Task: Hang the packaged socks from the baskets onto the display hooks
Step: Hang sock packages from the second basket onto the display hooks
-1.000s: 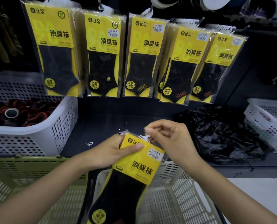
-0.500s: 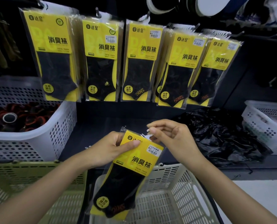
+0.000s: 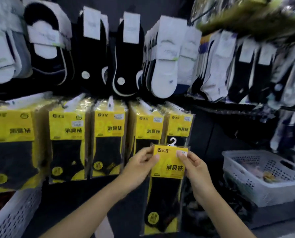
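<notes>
I hold one yellow-and-black sock package upright in front of the display. My left hand pinches its yellow card at the left edge. My right hand pinches the card at the right edge. A small white hanger hook sticks up from the package top. It overlaps the lower part of the rightmost hung pack. A row of matching yellow packs hangs on the display hooks to the left.
Above hangs a row of black and white low-cut socks. A white perforated basket stands at the right, another white basket at the lower left. More packaged socks hang at the upper right. The picture is blurred.
The view has swung upward. Both hands have lifted the package from above the basket up to the row of hung packs, and it now hangs straight. My right hand moved from the hook to the card.
</notes>
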The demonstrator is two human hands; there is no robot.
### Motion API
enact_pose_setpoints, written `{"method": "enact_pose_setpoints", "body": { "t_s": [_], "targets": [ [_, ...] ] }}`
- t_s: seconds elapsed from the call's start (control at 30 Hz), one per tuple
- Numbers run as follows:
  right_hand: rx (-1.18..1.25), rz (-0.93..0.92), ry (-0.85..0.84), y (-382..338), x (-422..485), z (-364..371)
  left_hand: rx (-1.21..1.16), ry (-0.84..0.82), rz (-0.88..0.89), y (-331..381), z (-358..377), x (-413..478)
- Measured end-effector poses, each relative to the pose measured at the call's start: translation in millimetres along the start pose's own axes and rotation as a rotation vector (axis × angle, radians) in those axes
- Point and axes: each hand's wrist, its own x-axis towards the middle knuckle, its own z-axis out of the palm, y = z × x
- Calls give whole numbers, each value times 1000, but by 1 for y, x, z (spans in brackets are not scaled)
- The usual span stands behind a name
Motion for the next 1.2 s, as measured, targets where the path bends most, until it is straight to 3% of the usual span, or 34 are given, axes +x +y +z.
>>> {"method": "enact_pose_setpoints", "body": {
  "t_s": [0.17, 0.33, 0.67, 0.87, 1.1, 1.2],
  "targets": [
    [-14, -55, 104, -29, 62, -32, 59, 22, 83, 19, 43, 53],
    [-13, -52, 211, -39, 108, -52, 119, 60, 54, 22, 73, 95],
    [-146, -97, 79, -29, 159, -39, 129, 210, 35, -3, 82, 131],
    [-160, -184, 260, -3, 177, -35, 213, 347, 102, -16, 96, 145],
    [-53, -76, -53, 11, 189, -39, 138, 303, 198, -13, 86, 167],
    [-15, -101, -96, 12, 189, -41, 182, 283, 244, -18, 85, 168]
  ]
}}
